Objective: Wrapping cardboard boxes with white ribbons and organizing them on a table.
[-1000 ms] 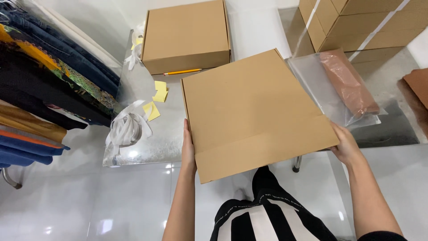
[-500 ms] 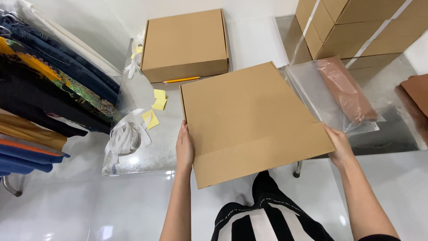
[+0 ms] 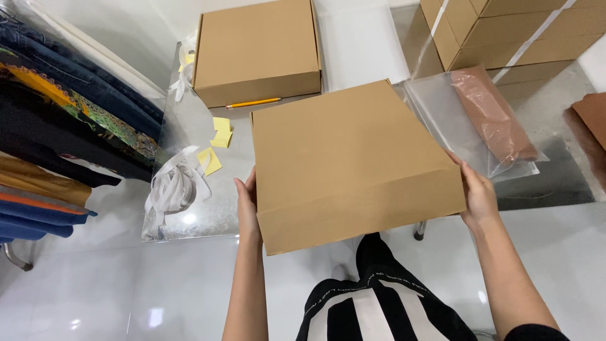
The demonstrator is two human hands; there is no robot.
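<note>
Fingers of the left hand (image 3: 247, 202) press flat against the left side of the closed brown cardboard box (image 3: 350, 158); the right hand (image 3: 478, 196) clasps its right side. Both hands hold the box above the glass table (image 3: 189, 218), between the yellow notes (image 3: 214, 148) and a clear bag (image 3: 480, 120).

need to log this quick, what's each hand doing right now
Left hand: closed on the left side of the cardboard box.
Right hand: closed on the right side of the same box.
</note>
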